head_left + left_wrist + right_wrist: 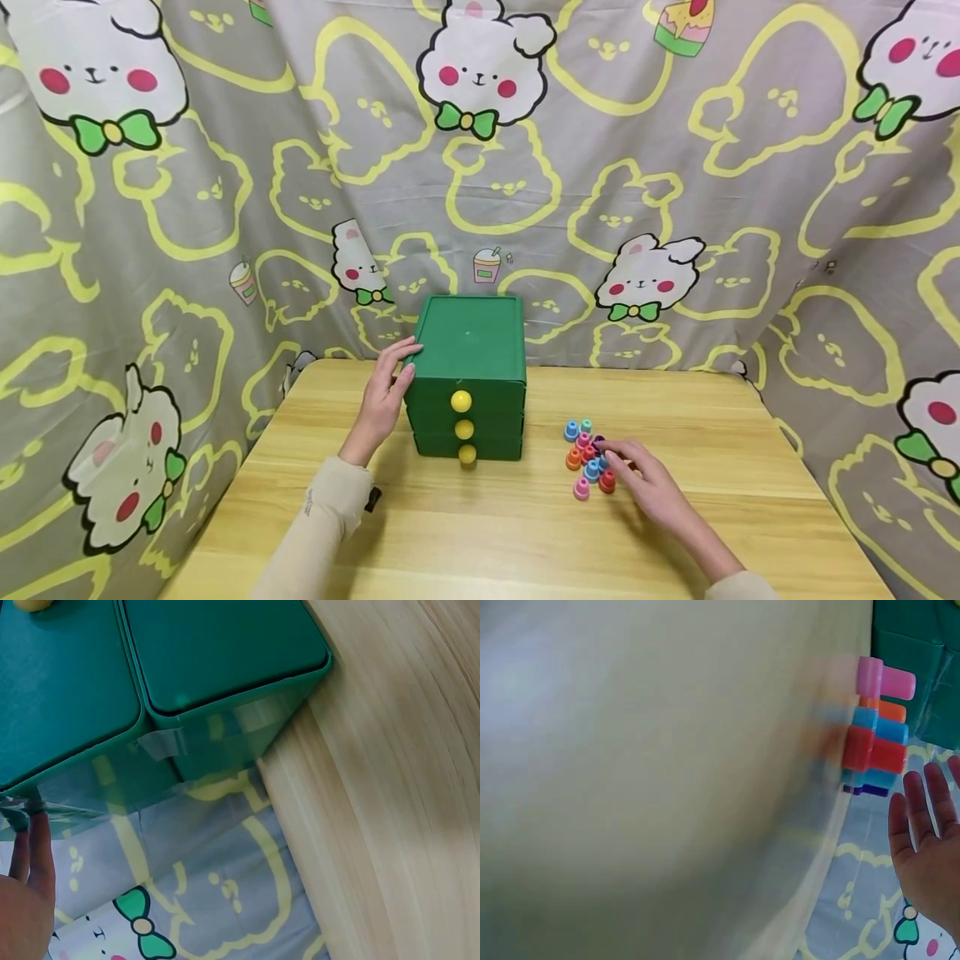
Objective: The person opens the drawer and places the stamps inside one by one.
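The box [472, 337], green, stands upright on the tabletop [450, 542], left of its middle and toward the far edge, with 3 yellow knobs [461, 402] in a column down its near face, 1 on each of 3 stacked fronts, which look flush. The left hand [384, 400] rests against the box's left side near the top, its fingers long and barely bent along the upper edge, its thumb by the near left corner; this grip lies spread against the wall rather than wrapped around anything. To the right of the box, well apart from it, at least 10 small pegs [592, 471] stand upright in a loose cluster, many of them touching or just beside one another. At the far end are a blue and a mint one; pink, purple, orange, red and blue ones fill the middle; blue, red and pink ones lie nearest. The right hand [648, 483] reaches in from the right, fingertips at the cluster's right side by the purple and blue pegs; its grip is spread, fingers extended with gaps between them, and I cannot tell whether they touch a peg. Pale sleeves [315, 525] cover both forearms, and a gray cloth [480, 208] with rabbits hangs behind the tabletop.
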A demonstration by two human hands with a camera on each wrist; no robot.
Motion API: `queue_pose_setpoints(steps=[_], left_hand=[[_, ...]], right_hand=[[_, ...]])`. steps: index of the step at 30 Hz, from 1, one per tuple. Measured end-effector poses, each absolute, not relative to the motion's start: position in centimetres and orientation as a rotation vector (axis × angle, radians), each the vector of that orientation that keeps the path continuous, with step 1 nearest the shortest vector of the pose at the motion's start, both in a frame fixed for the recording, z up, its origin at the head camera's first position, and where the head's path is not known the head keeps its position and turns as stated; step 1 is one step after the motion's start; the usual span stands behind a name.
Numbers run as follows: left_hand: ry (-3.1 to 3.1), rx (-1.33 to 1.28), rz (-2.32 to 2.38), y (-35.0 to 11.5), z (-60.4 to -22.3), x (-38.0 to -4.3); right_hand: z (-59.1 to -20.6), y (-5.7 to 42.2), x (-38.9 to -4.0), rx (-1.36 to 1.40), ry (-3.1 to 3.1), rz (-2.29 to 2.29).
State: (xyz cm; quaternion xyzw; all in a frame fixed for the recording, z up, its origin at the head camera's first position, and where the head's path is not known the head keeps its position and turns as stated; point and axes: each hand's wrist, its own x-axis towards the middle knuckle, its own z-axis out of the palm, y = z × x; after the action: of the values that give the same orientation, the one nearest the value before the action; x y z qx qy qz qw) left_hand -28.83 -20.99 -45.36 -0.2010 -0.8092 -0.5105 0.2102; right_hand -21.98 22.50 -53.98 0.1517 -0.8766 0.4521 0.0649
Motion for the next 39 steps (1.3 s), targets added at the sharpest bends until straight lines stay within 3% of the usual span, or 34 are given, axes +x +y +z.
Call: queue_pose_setpoints(steps=[23, 39], left_hand=[[-2.26, -0.591, -1.396, -19.9, -46.5, -30.8], [-2.239, -0.56, -1.41, -18.1, -46.5, -30.9]], right_hand=[[-46.3, 13.4, -23.0, 0.844, -2.374, 1.825], [-45.8, 9.3, -24.4, 0.862, -2.357, 1.965]])
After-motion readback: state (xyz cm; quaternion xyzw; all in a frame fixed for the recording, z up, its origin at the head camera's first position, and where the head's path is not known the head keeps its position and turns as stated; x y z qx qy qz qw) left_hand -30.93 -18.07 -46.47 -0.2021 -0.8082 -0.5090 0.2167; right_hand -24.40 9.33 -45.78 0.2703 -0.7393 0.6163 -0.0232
